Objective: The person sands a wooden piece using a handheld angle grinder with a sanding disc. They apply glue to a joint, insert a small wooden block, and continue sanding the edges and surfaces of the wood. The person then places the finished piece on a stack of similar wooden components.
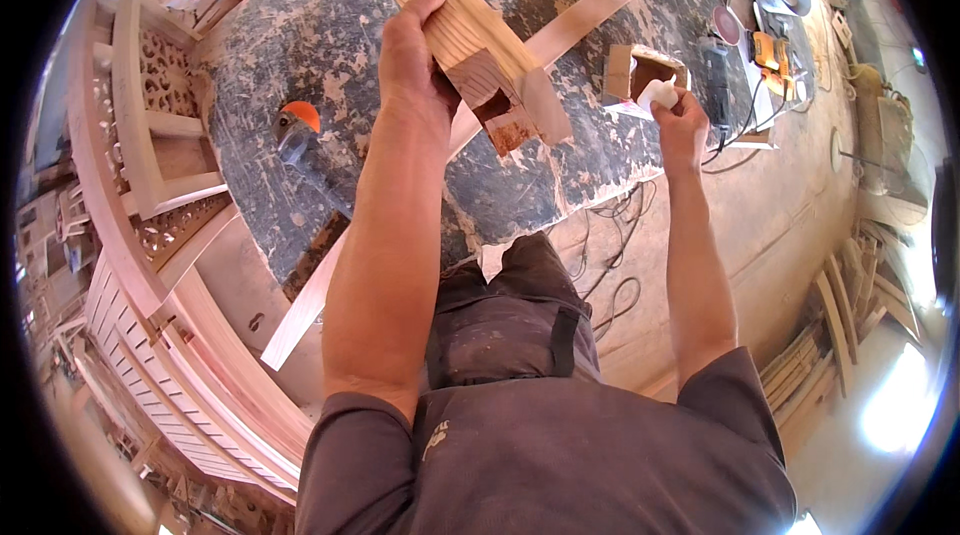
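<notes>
Toward the upper middle of the frame my left hand (408, 60) clasps a notched wooden beam (480, 25), while my right hand (684, 131), right of centre, pinches a white wad (657, 93) by an open box (619, 73).

No words, numbers or signs can be read clearly here. A small pale mark (437, 437) stands on the left chest of the person's dark shirt (600, 455), seen at a slant and too small to make out as letters or a picture. On the yellow-and-black power tool (768, 53) toward the right, any lettering is too small and blurred to tell
</notes>
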A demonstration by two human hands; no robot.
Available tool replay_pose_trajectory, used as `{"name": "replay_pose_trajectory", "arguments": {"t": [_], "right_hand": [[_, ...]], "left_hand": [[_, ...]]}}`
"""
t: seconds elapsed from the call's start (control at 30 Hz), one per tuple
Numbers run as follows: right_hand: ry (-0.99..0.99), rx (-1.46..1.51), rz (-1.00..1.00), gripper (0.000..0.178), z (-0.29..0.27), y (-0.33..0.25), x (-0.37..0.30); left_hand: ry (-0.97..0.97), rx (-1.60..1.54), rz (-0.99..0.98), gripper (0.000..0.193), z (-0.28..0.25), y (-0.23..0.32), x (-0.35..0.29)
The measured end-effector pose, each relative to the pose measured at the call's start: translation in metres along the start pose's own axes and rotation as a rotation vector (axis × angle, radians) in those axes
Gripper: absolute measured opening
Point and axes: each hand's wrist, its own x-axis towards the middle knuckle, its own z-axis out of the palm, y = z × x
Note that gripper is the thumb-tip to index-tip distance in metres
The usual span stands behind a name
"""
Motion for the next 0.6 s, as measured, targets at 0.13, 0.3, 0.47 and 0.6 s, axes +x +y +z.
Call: {"name": "replay_pose_trajectory", "arguments": {"t": [0.13,0.3,0.47,0.6], "right_hand": [[0.011,-0.173,-0.062,0.028,0.019,0.024,0.042],[-0.112,-0.466,-0.002,0.033,0.035,0.025,0.072],[-0.179,-0.463,-0.031,0.044,0.018,0.012,0.082],[0.009,-0.250,-0.147,0.053,-0.009,0.025,0.070]], "left_hand": [[0.023,-0.041,0.008,0.050,-0.006,-0.003,0.006],[0.080,-0.010,0.025,0.050,-0.003,-0.003,0.006],[0.086,0.054,0.005,0.048,-0.001,-0.003,0.016],[0.048,0.103,0.022,0.046,0.001,0.000,0.014]]}}
